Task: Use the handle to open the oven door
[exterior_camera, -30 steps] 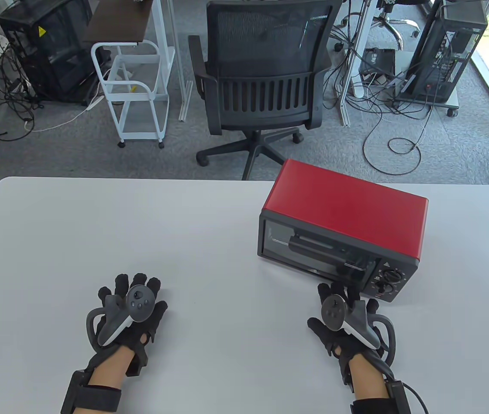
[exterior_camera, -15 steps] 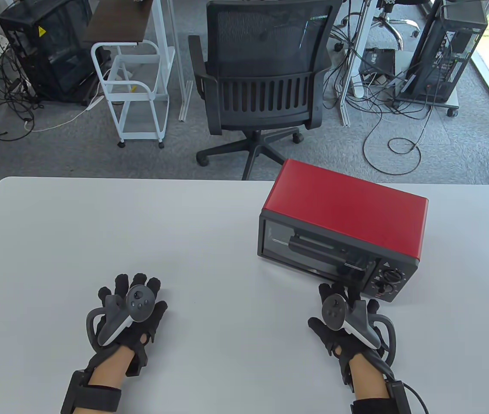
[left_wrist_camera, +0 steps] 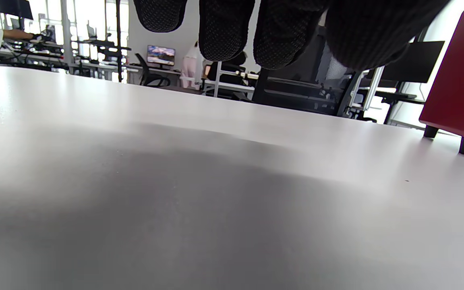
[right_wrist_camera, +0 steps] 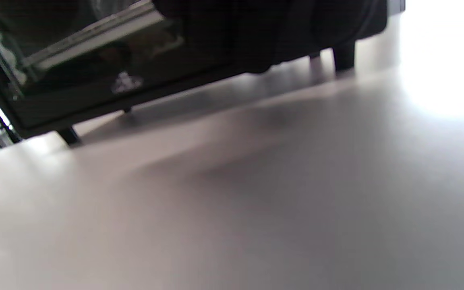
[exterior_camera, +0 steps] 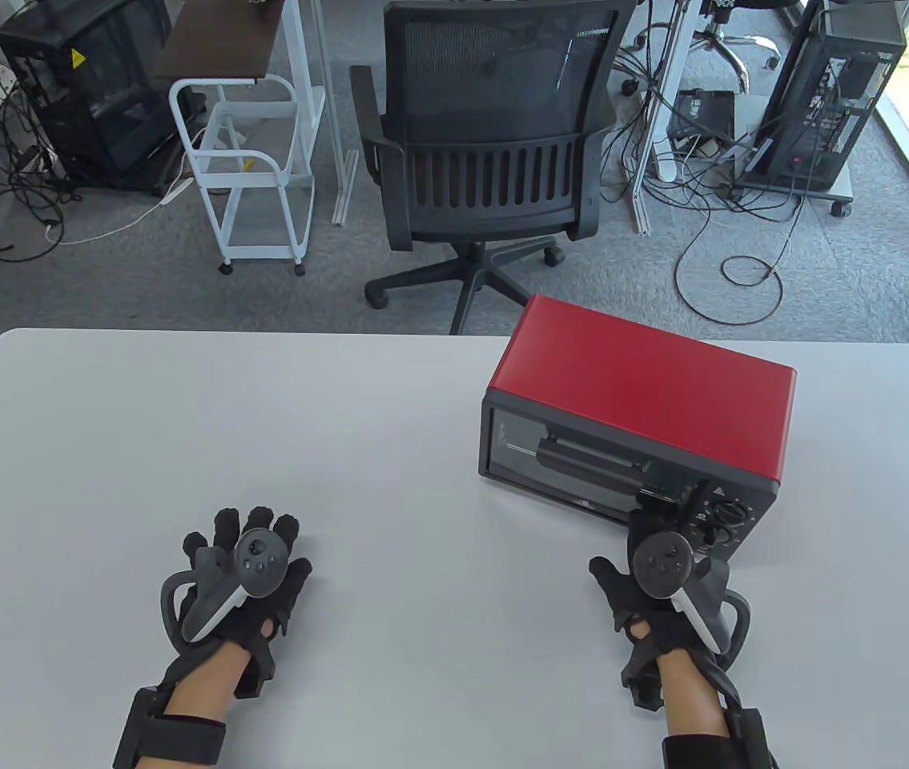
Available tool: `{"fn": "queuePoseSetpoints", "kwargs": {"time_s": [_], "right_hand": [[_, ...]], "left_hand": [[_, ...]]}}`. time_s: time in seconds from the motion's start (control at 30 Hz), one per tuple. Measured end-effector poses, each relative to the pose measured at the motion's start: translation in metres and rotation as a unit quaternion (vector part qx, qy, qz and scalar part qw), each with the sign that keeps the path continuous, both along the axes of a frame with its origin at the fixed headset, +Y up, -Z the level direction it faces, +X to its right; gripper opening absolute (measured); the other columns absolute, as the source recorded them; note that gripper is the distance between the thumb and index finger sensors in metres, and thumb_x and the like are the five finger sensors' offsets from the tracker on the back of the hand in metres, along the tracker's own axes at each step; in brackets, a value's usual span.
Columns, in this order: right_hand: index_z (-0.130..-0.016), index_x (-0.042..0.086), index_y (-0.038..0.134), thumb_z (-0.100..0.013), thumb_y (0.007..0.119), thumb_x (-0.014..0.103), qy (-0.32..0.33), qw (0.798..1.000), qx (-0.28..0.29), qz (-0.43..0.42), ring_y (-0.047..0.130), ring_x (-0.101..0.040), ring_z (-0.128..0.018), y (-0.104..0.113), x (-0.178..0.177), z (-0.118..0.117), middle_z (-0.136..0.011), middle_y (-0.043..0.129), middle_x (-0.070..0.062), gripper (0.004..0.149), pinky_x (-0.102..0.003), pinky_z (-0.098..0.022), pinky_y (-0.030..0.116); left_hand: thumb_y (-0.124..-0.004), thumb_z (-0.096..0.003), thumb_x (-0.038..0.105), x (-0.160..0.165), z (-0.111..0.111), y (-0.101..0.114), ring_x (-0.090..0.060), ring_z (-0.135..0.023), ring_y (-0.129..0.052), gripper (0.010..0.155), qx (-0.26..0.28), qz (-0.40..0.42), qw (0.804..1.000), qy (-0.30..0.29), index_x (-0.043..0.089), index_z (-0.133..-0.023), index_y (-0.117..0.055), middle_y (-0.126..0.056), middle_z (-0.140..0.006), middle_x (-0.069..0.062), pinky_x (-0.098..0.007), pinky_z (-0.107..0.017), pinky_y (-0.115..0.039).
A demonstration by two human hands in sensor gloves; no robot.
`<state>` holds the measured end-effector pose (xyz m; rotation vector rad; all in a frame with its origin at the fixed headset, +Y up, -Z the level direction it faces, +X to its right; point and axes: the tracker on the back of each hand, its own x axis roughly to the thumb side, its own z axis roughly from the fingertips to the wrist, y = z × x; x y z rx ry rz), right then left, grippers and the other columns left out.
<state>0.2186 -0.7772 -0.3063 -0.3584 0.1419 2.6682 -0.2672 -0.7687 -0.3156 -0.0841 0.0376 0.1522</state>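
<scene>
Sitting at about four o'clock on the white table point(exterior_camera: 182, 416), the red toaster oven point(exterior_camera: 646, 376) is angled so its dark glass door point(exterior_camera: 574, 469) faces seven o'clock. That door is closed, flush in its frame, with the black bar handle point(exterior_camera: 590, 463) running across its upper part. Through the glass only dim shapes and reflections show; what lies in the oven cavity cannot be made out. Two control knobs point(exterior_camera: 722, 521) sit on the panel at the door's right end.

Right hand point(exterior_camera: 666, 597) now, low at five o'clock, just beside the oven's near right corner, its tracker riding on the back. The fingertips reach up in front of the door's right end and the knob panel; whether they touch the oven cannot be told, and the blurred right wrist view gives only the door's lower edge, the oven's feet and the tabletop. How far the fingers are curled cannot be told either, and nothing shows in their hold.

Over at seven o'clock, the left hand point(exterior_camera: 242, 581) lies palm down with fingers point(left_wrist_camera: 224, 28) spread, holding nothing, well apart from the oven. The left wrist view shows its fingertips hanging just above the tabletop, the oven's red side at the far right.

Beyond the table's twelve o'clock edge stands a black office chair point(exterior_camera: 494, 152), and at eleven o'clock a white wire trolley point(exterior_camera: 250, 172).
</scene>
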Motion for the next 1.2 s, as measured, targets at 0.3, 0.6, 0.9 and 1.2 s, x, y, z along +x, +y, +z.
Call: {"fn": "queuePoseSetpoints", "kwargs": {"time_s": [0.3, 0.6, 0.9, 1.2], "right_hand": [[-0.115, 0.021, 0.011, -0.047, 0.061, 0.073, -0.027, 0.976, 0.014, -0.216, 0.042, -0.023, -0.116, -0.0003, 0.0075, -0.0021, -0.125, 0.034, 0.0, 0.099, -0.054, -0.083, 0.045], [-0.112, 0.031, -0.008, -0.051, 0.056, 0.074, 0.017, 0.92, 0.014, -0.391, 0.033, -0.022, -0.12, 0.002, 0.0005, -0.0049, -0.128, 0.022, 0.006, 0.098, -0.057, -0.083, 0.041], [-0.11, 0.033, -0.01, -0.053, 0.052, 0.074, 0.046, 0.883, 0.015, -0.467, 0.027, -0.023, -0.122, 0.0048, -0.0009, -0.0049, -0.128, 0.017, 0.008, 0.094, -0.058, -0.084, 0.039], [-0.112, 0.033, 0.003, -0.053, 0.051, 0.074, 0.034, 0.86, 0.022, -0.509, 0.034, -0.024, -0.12, 0.0072, 0.0011, 0.0001, -0.127, 0.024, 0.008, 0.086, -0.058, -0.082, 0.043]], "left_hand": [[-0.069, -0.0462, 0.06, -0.0007, -0.0002, 0.001, -0.043, -0.118, -0.036, 0.067, 0.003, 0.006, 1.0, 0.001, 0.038, -0.108, -0.057, -0.049, -0.123, 0.0, -0.073, -0.073, -0.026], [-0.069, -0.0462, 0.06, -0.0006, -0.0005, 0.0007, -0.043, -0.118, -0.036, 0.067, 0.002, 0.006, 1.0, 0.0, 0.038, -0.108, -0.057, -0.049, -0.123, 0.0, -0.073, -0.073, -0.026], [-0.069, -0.0462, 0.06, -0.0004, -0.0003, 0.0006, -0.043, -0.118, -0.036, 0.067, 0.001, 0.005, 1.0, 0.0, 0.038, -0.108, -0.057, -0.049, -0.123, 0.0, -0.073, -0.073, -0.026], [-0.069, -0.0461, 0.06, 0.0001, -0.0011, 0.0007, -0.043, -0.118, -0.036, 0.067, 0.002, 0.009, 1.0, 0.0, 0.038, -0.108, -0.057, -0.049, -0.123, 0.0, -0.073, -0.073, -0.026]]}}
